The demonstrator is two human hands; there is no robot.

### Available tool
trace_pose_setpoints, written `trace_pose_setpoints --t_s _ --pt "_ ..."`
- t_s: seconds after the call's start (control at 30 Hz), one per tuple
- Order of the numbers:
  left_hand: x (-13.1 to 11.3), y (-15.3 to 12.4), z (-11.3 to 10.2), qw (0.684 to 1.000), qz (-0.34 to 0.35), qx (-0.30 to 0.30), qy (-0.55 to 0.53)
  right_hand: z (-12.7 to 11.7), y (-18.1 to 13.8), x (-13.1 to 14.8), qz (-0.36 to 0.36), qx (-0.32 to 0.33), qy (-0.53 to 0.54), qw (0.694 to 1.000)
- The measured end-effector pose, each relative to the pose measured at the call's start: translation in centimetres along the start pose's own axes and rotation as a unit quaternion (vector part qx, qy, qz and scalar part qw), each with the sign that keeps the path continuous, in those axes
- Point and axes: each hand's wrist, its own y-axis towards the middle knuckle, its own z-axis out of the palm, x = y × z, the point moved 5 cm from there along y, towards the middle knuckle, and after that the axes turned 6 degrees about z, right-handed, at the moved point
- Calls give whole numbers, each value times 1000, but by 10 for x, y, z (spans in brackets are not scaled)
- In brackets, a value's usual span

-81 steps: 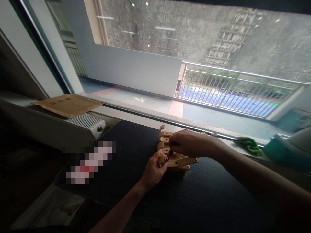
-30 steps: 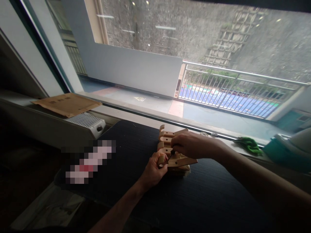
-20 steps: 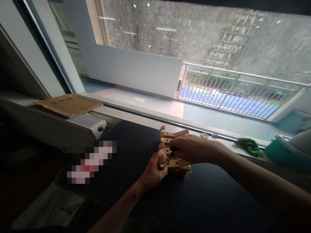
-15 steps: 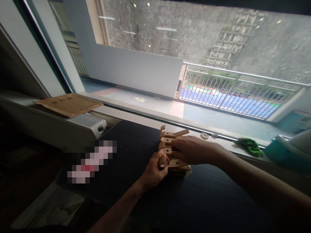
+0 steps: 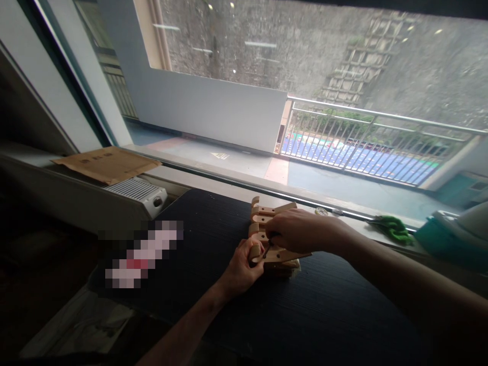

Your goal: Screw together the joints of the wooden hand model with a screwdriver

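Note:
Several pale wooden hook pieces (image 5: 263,219), curled at the left end and with dark holes along their flat strips, lie in a row on a black tabletop (image 5: 206,223). My left hand (image 5: 244,268) is closed around the curled end of the nearest wooden hook (image 5: 255,250). From above, my right hand (image 5: 292,229) pinches a thin dark metal tool (image 5: 268,248), whose tip meets the nearest strip beside my left fingers. The tool's upper part is hidden in my right fingers, so its exact kind does not show.
A blurred pinkish patch (image 5: 147,254) lies left on the tabletop. Beyond the left corner, a brown envelope (image 5: 107,163) rests near a white slotted box (image 5: 139,192). On the windowsill are a roll of tape (image 5: 321,211), a green cloth (image 5: 392,229) and a teal container (image 5: 438,239).
My right hand has turned and shifted slightly left and up, and the metal tool stands at a steeper angle. The strip's right end now shows below my right wrist. My left hand stays put.

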Motion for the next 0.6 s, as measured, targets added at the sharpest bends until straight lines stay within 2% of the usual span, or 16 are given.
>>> trace_pose_setpoints --t_s 0.33,0.6 --pt "1 2 0 1000 -13 -5 -2 -4 0 -1 17 10 -9 1000" --pt "-2 1 -1 1000 -16 -6 -4 2 1 -5 32 3 0 999"
